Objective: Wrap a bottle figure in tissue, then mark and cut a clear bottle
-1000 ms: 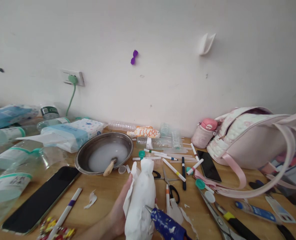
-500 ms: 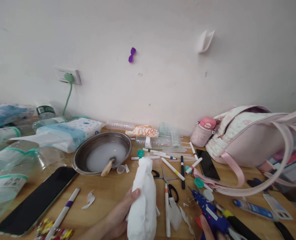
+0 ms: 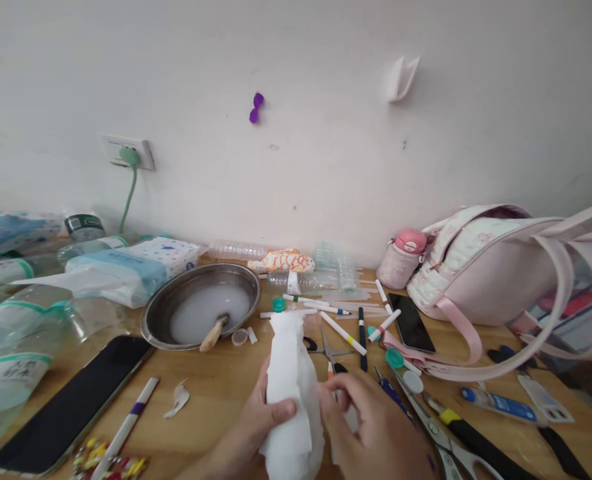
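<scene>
A white, paper-covered form [image 3: 291,400], shaped roughly like a bottle with a narrower top, stands nearly upright in front of me. My left hand [image 3: 263,417] is closed around its left side, thumb across the front. My right hand [image 3: 366,423] is at its right side, thumb and fingers pinched together at the paper's edge; what they pinch is hidden. Behind the right hand, a blue glue gun [image 3: 395,395] is partly covered. Large silver scissors [image 3: 433,423] lie beside it, and scissors with black handles [image 3: 327,343] lie beyond the white form.
A metal bowl [image 3: 151,320] of cloudy liquid holds a wooden-handled tool. Phones [image 3: 71,407], markers [image 3: 343,333], a tissue pack [image 3: 131,267] and plastic bottles [image 3: 16,373] lie around. A pink bag [image 3: 491,273] and a painted fish shape [image 3: 286,260] are near the wall.
My right hand has moved from beside the glue gun at the lower right to the white form's right side. The white form has turned slightly in my left hand.
</scene>
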Available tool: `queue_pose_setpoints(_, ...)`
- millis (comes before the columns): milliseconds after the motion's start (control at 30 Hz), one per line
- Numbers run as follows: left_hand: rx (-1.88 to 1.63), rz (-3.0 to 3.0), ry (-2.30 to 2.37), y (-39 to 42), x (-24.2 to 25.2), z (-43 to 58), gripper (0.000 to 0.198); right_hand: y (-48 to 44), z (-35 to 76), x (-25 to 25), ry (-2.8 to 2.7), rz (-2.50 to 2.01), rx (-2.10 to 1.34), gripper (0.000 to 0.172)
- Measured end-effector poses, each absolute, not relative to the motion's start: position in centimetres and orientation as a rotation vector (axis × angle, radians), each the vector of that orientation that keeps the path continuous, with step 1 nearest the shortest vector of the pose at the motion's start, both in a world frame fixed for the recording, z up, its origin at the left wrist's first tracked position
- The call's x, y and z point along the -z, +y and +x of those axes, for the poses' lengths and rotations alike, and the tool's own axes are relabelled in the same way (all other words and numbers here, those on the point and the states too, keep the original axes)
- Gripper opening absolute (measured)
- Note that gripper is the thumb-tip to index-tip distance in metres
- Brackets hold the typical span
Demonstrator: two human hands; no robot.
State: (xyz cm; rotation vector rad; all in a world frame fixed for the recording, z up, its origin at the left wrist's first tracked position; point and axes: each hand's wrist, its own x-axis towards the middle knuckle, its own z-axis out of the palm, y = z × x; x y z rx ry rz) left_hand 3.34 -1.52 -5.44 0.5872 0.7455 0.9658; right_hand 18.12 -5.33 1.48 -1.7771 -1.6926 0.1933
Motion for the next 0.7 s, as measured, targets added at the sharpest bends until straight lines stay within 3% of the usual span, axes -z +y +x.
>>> queue_pose_setpoints(167, -1.122, 0.629, 0.911, -1.6, 6.3, 4.2, 0.126, -3.5, 14.5, -1.4, -1.693, -1.707, 0.013, 0.064)
queue_pose_setpoints(300, -1.121, 0.556, 0.895, -2.0, 6.3, 4.2, 0.129, -3.2, 14.3, -0.4, -1.699, -1.625, 0.052, 0.057)
queue_pose_setpoints(500, -1.023, 0.494, 0.700, -1.2, 5.1, 2.7, 0.068, -4.1, 14.8, 0.4, -1.774, -1.430, 0.105, 0.029)
queue_pose_setpoints(700, -1.021, 0.745, 0.738, -0.8, 2.2, 1.8, 0.049, -5.5, 15.0, 0.2, -1.799, -1.265, 0.235, 0.021)
